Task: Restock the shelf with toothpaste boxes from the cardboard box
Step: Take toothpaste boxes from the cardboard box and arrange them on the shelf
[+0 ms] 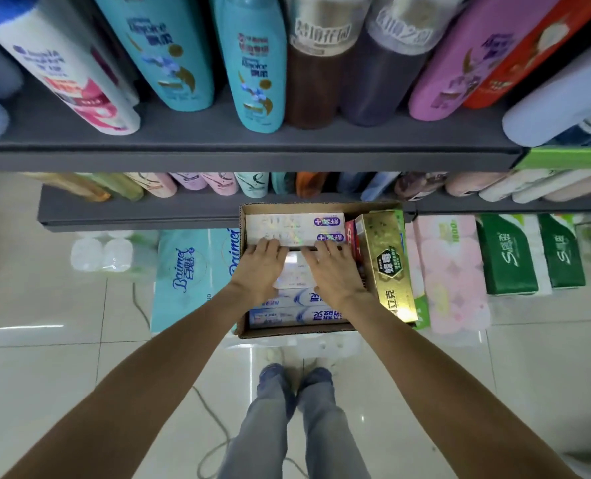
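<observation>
An open cardboard box [241, 271] stands on the floor packs below the shelves, filled with toothpaste boxes lying flat. Two white holographic toothpaste boxes [294, 224] with purple labels lie at its far end. White-and-blue toothpaste boxes [287, 314] fill the near end. A gold toothpaste box [387, 264] stands on edge along the right wall, with a red one [351, 233] beside it. My left hand [261, 267] and my right hand [335, 271] both reach into the box, fingers curled over the edge of a white toothpaste box in the middle, mostly hidden beneath them.
A grey upper shelf [245, 157] carries shampoo bottles [256, 63]. A lower grey shelf [142, 212] holds more bottles. Tissue and paper packs [508, 254] sit on the tiled floor around the box. A cable [214, 416] runs by my feet [294, 375].
</observation>
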`<state>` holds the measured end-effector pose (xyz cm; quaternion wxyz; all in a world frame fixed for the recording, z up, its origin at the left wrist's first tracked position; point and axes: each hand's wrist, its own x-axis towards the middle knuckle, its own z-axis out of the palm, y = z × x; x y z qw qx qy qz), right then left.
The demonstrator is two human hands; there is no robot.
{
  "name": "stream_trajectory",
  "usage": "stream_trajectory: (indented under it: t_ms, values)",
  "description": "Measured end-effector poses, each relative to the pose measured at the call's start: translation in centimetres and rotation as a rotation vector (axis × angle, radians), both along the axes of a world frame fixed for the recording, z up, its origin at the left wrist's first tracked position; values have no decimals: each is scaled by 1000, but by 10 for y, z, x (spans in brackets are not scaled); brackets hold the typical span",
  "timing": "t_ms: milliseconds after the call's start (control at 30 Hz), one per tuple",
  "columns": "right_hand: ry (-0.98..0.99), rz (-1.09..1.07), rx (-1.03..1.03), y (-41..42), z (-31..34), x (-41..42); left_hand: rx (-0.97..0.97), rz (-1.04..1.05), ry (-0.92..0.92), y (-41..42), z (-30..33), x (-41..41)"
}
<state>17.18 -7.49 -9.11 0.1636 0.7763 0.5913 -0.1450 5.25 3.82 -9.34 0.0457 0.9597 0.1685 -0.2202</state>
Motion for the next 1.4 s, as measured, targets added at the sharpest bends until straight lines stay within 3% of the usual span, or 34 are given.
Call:
stream_trajectory:
  t_ms: [167,367,500,567,633,733,800,900,1033,1233,1300,1400]
  values:
    - [113,-99,80,-6,3,-1,-45,-77,-86,1,27,7]
    - [238,-123,231,-5,18,-16,119,-47,-16,-15,47,-11]
    - [351,-252,455,-8,37,-38,80,88,-67,-1,66,-30]
    - [412,-472,588,-16,51,-53,-9,222,-161,6,81,-42]
    - [575,-846,700,-20,72,-67,-65,336,-247,7,94,-55]
    - [1099,-1362,741,-9,106,-73,-114,474,-375,2,117,-64]
    - [1424,-1513,682,1,127,-73,-146,561,-419,-4,135,-63]
    - [1627,-1452,721,12,152,-77,-209,662,-549,-15,162,-59]
    - [1621,-1356,887,10,171,-74,-364,670,-656,-32,184,-60]
    - [1701,-1222,970,-9,190,-70,-534,637,-694,-52,216,-61]
    - [1700,-1157,977,-15,195,-67,-576,642,-690,-61,225,-61]
    - [1771,-1076,894,-23,208,-58,-808,738,-736,-69,236,-62]
